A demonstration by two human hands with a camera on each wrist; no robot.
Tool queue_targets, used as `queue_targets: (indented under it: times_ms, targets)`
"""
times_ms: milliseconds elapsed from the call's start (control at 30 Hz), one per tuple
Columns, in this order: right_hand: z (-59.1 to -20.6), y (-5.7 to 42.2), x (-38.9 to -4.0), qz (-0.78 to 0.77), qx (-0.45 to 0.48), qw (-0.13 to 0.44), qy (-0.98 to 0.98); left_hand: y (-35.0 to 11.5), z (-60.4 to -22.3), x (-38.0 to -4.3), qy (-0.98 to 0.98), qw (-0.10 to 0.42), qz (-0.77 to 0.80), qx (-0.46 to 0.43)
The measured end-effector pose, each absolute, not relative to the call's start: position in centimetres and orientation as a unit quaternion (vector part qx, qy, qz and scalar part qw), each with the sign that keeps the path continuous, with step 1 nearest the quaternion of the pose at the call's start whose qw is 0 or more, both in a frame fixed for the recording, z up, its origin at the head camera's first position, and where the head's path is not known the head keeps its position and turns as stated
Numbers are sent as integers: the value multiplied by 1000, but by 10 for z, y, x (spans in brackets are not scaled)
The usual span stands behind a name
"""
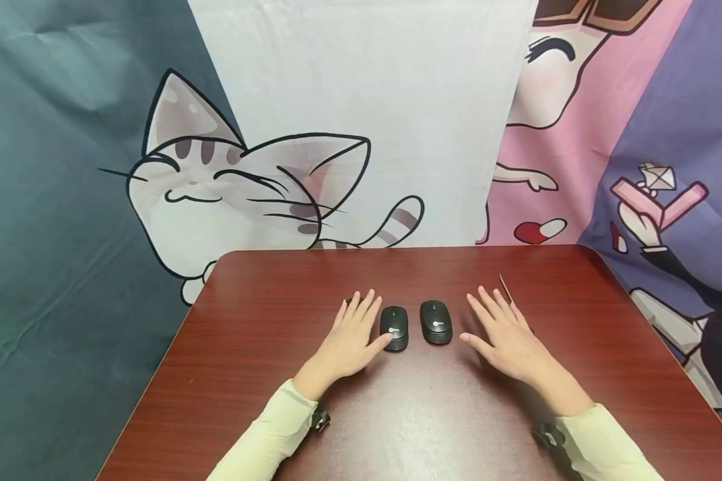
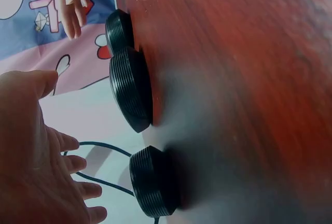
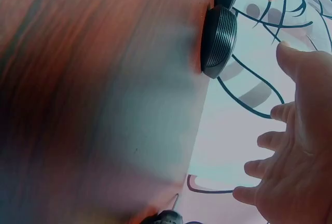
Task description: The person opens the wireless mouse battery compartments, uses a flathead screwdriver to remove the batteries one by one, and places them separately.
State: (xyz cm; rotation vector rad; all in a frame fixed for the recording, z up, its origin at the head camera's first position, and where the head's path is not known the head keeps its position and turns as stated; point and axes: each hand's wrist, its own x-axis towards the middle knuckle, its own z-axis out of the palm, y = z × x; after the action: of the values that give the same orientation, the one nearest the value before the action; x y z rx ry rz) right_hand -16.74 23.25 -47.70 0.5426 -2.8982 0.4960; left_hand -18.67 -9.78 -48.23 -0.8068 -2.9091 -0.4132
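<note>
Two black computer mice lie side by side on the table, the left mouse and the right mouse. My left hand hovers with fingers spread, its thumb overlapping the left mouse in the head view. Beneath that hand is a third black mouse, mostly hidden from above but plain in the left wrist view. My right hand, fingers also spread, hovers right of the mice and holds nothing. Under it lies a tool with a thin shaft; its black handle shows in the right wrist view.
The reddish-brown wooden table has rounded far corners. Right behind its far edge hangs a cloth backdrop printed with a cartoon cat and figures. Dark wrist devices sit below the pale sleeves.
</note>
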Motion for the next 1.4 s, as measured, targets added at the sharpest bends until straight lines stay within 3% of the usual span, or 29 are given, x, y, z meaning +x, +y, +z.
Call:
queue_targets:
  times_ms: [533, 1400]
  targets:
    - [-486, 223, -174, 164, 189, 63, -966, -79, -482, -189, -954, 18, -130, -270]
    - [-496, 206, -182, 152, 215, 58, -963, -42, -494, -202, -948, 15, -94, -305]
